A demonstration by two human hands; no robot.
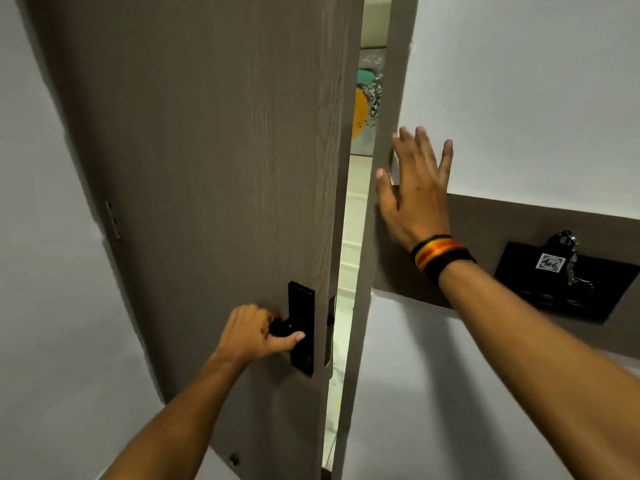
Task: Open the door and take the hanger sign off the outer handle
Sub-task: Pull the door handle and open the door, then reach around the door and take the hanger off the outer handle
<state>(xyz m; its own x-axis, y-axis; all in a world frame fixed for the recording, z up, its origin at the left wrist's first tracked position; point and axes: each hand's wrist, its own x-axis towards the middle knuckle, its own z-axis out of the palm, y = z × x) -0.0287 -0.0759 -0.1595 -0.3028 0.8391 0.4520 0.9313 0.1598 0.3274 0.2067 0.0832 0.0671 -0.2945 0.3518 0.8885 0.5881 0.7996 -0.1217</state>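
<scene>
Door: grey-brown wood-grain door (207, 168), ajar by a narrow gap at its latch edge; a tiled corridor and a colourful picture show through.
Inner handle: black lever handle on a tall black lock plate (302, 329), low on the door face.
Left hand: left hand (251, 332) clenched round the lever, thumb laid along its underside against the plate.
Right hand: right hand (417, 188) released, fingers spread, raised near the grey-brown door frame (391, 98); contact with the frame cannot be told. A black, yellow and red woven wristband (440, 256) sits on its wrist.
Hanger sign: not visible; judged to hang on the outer handle, hidden behind the door.
Step in hand: drawing the door inward.
Method advised: keep the lever firmly gripped and pull steadily along the hinge arc until the gap admits an arm; keep the free fingers clear of the closing edge.
Next need: right hand to reach round the door edge at handle height.
Risk: a sharp pull may swing or drop the sign.
</scene>
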